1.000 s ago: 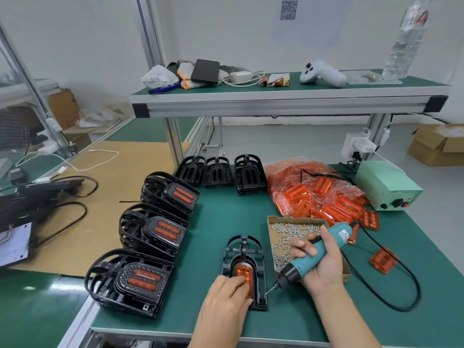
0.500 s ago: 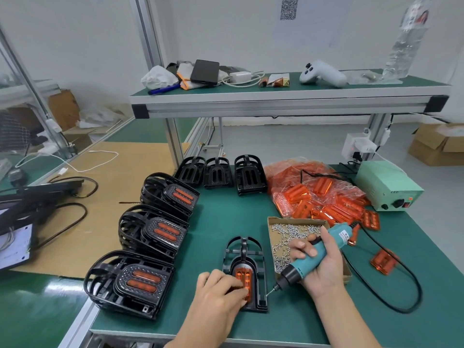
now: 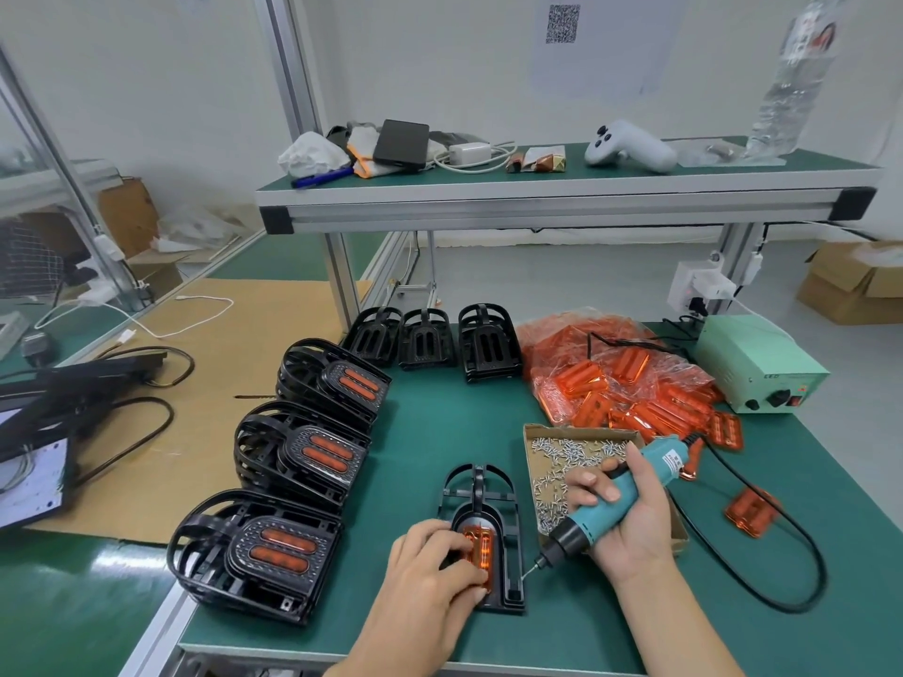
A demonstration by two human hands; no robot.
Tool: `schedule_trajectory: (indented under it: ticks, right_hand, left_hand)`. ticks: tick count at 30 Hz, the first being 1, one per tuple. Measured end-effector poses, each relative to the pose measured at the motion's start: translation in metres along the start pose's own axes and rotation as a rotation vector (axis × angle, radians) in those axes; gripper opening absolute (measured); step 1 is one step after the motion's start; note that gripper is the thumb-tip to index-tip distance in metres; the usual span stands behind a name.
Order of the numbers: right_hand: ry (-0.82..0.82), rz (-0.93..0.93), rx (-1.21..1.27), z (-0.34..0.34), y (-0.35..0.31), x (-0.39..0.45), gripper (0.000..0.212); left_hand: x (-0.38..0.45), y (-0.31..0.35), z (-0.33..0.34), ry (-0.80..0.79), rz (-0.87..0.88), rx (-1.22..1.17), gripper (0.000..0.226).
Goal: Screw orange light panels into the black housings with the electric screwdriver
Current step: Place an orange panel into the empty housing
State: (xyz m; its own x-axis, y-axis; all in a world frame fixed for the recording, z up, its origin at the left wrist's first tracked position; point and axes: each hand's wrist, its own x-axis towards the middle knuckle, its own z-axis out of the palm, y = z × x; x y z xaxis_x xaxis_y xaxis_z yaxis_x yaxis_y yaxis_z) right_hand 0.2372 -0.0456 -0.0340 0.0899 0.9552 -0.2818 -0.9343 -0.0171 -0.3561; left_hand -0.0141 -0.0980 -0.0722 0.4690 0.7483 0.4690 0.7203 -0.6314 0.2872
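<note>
On the left of the green bench (image 3: 440, 432) three stacks of finished black housings with orange panels lie in a diagonal row: the nearest stack (image 3: 259, 554), the middle stack (image 3: 303, 452), the farthest stack (image 3: 332, 378); behind them, near the frame post, three empty housings (image 3: 430, 342) stand side by side.

The left hand (image 3: 430, 574) lies over the near end of the black housing (image 3: 483, 535) at the front of the bench, fingers curled down and pressing on the orange light panel (image 3: 481, 554) seated in it; the fingertips cover the panel's left edge, so how tightly they pinch it I cannot tell; the housing lies flat, its looped end pointing away from the person.

The right hand (image 3: 630, 525) grasps the teal electric screwdriver (image 3: 615, 505), fingers wrapped round its barrel and thumb on top; the tool slants down to the left, its bit tip (image 3: 530, 571) just beside the housing's right rim, whether touching it I cannot tell.

Behind that hand sits a shallow cardboard box of screws (image 3: 571, 456), partly hidden by the hand and tool; beyond it a clear bag of orange panels (image 3: 611, 383); one loose panel (image 3: 750, 510) lies on the mat to the right, inside the loop of the black cord (image 3: 782, 579); a pale green power unit (image 3: 757, 368) stands at the far right edge.
</note>
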Motion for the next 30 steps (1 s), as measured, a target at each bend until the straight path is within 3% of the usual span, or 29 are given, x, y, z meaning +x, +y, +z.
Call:
schedule_trajectory:
  ticks: [6, 11, 16, 22, 26, 30]
  right_hand:
    - [-0.003, 0.007, 0.008, 0.000, 0.000, -0.001, 0.030]
    - [-0.006, 0.006, 0.008, 0.000, -0.001, -0.001, 0.030]
    - [-0.005, -0.003, 0.012, 0.000, 0.000, 0.000, 0.030]
    - [-0.025, 0.013, 0.023, -0.001, -0.002, 0.000, 0.031]
    - [-0.025, -0.003, 0.012, -0.003, -0.001, 0.002, 0.031]
    - [-0.019, -0.030, -0.024, -0.004, 0.000, 0.002, 0.031]
  left_hand:
    - [0.005, -0.001, 0.001, -0.011, -0.078, -0.070, 0.027]
    - [-0.001, -0.007, 0.008, -0.011, -0.080, -0.205, 0.026]
    - [-0.004, -0.011, 0.012, -0.035, -0.025, -0.159, 0.034]
    - [0.009, 0.003, 0.018, -0.004, -0.124, -0.138, 0.037]
    - [0.046, 0.013, 0.004, 0.083, -0.186, -0.193, 0.013]
    - [0.120, 0.030, 0.006, -0.059, -0.126, -0.063, 0.007]
